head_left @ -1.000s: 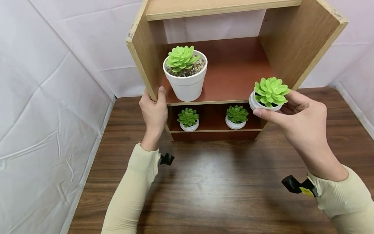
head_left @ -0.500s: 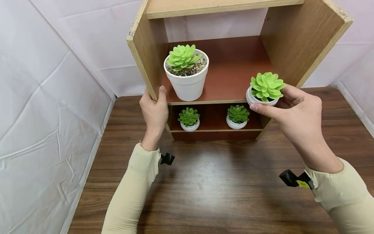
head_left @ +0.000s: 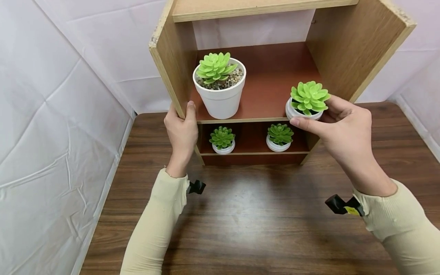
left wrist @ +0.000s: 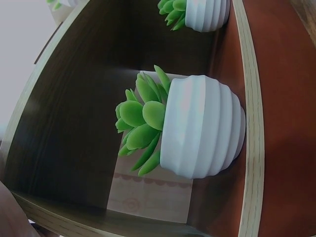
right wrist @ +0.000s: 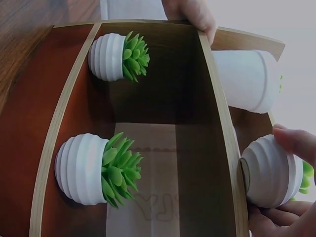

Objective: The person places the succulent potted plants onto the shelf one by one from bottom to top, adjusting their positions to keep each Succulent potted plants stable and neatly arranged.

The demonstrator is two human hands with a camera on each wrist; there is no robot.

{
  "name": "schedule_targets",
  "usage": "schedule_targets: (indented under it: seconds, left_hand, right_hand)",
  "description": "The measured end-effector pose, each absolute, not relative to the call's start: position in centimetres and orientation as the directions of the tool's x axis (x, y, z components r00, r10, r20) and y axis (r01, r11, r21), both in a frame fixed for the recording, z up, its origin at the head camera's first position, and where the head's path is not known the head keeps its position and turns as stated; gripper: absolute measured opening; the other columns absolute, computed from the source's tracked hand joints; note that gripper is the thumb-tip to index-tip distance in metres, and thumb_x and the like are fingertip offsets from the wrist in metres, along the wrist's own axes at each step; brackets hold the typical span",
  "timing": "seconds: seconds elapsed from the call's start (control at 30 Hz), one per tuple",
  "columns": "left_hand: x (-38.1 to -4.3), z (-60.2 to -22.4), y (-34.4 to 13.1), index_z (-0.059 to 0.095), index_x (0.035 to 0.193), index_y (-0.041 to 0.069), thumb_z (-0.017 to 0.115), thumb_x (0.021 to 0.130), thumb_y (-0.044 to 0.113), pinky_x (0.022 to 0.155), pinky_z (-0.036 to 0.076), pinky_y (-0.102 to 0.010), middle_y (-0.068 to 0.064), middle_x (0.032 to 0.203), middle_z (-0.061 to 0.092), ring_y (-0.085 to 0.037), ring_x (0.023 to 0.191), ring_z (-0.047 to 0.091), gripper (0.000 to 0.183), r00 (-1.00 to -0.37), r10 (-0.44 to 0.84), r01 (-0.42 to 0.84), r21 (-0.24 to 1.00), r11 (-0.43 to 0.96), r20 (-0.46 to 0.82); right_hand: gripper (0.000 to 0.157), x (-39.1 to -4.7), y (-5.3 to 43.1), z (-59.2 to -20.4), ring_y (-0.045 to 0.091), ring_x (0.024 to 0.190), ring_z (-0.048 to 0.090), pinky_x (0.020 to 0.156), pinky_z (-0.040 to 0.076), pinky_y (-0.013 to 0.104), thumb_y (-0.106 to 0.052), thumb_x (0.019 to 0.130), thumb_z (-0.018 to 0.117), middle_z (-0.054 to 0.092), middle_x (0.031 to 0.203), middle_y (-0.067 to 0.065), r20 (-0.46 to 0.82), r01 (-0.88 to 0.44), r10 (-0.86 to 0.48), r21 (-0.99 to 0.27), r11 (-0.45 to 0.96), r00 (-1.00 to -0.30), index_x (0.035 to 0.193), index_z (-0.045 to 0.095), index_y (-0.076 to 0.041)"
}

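My right hand (head_left: 348, 128) pinches a small potted succulent (head_left: 309, 98) by its white ribbed pot, thumb in front. The pot is upright at the right front edge of the middle shelf; in the right wrist view its base (right wrist: 254, 185) lies close against that edge, and whether it rests there I cannot tell. My left hand (head_left: 182, 128) grips the front edge of the cabinet's left side panel (head_left: 165, 76). Beside that panel, on the same shelf, stands a larger white pot (head_left: 221, 101) with a light green succulent and pebbles.
Two small succulents in ribbed white pots, a left one (head_left: 223, 149) and a right one (head_left: 279, 145), stand on the lower shelf. The wooden cabinet's top board (head_left: 264, 11) spans above. A brown wood-grain table (head_left: 240, 221) lies in front; white sheeting (head_left: 58, 114) hangs at the left.
My right hand has moved left and slightly away from me with the small succulent, to the middle shelf's front edge. The left hand keeps its grip on the side panel.
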State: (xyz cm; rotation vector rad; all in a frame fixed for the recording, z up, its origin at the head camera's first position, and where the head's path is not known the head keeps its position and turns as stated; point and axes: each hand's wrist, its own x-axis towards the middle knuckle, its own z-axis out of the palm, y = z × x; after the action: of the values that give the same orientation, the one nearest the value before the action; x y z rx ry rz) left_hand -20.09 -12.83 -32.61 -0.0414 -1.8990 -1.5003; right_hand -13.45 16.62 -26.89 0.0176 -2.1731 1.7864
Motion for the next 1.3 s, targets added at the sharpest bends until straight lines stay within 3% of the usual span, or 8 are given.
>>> schedule_targets:
  seconds: [0.3,0.67,1.0,1.3]
  left_hand:
    - [-20.0,-32.6,-12.9,0.063,0.092,0.0,0.059,0.096,0.014,0.053,0.035,-0.028,-0.006,0.067,0.054,-0.017,0.055,0.045,0.014,-0.761,-0.384,0.415,0.848,0.33,0.522]
    - [-19.9,-32.6,-12.8,0.062,0.09,0.0,0.059,0.095,0.013,0.05,0.033,-0.027,-0.006,0.062,0.049,-0.018,0.052,0.042,0.014,-0.761,-0.385,0.423,0.85,0.314,0.522]
    - [-20.0,-32.4,-12.9,0.062,0.091,0.0,0.059,0.095,0.014,0.049,0.032,-0.028,-0.007,0.063,0.049,-0.018,0.051,0.042,0.015,-0.762,-0.378,0.427,0.847,0.316,0.525]
    - [-19.9,-32.5,-12.8,0.062,0.088,0.001,0.059,0.095,0.014,0.047,0.03,-0.028,-0.007,0.058,0.045,-0.018,0.049,0.039,0.015,-0.764,-0.391,0.416,0.855,0.311,0.514]
  right_hand:
    - [0.055,-13.9,16.4,-26.4,0.011,0.089,0.069,0.076,0.05,0.018,-0.007,0.066,0.092,0.072,0.104,0.001,0.247,-0.195,0.179,-0.944,0.267,-0.952,0.117,0.072,-0.006]
    - [0.06,-14.4,16.0,-25.6,0.009,0.095,0.067,0.077,0.049,0.016,-0.024,0.066,0.093,0.071,0.108,0.0,0.176,-0.108,0.169,-0.93,0.351,-0.97,0.12,0.071,-0.011]
    - [0.066,-15.0,15.8,-25.1,0.006,0.092,0.065,0.075,0.046,0.015,-0.032,0.067,0.093,0.071,0.105,-0.007,0.131,-0.045,0.175,-0.905,0.422,-0.976,0.125,0.068,-0.012]
    - [0.064,-15.4,15.7,-25.0,0.01,0.09,0.06,0.074,0.043,0.017,-0.036,0.068,0.091,0.069,0.101,-0.005,0.117,-0.041,0.148,-0.899,0.436,-0.982,0.123,0.068,-0.013]
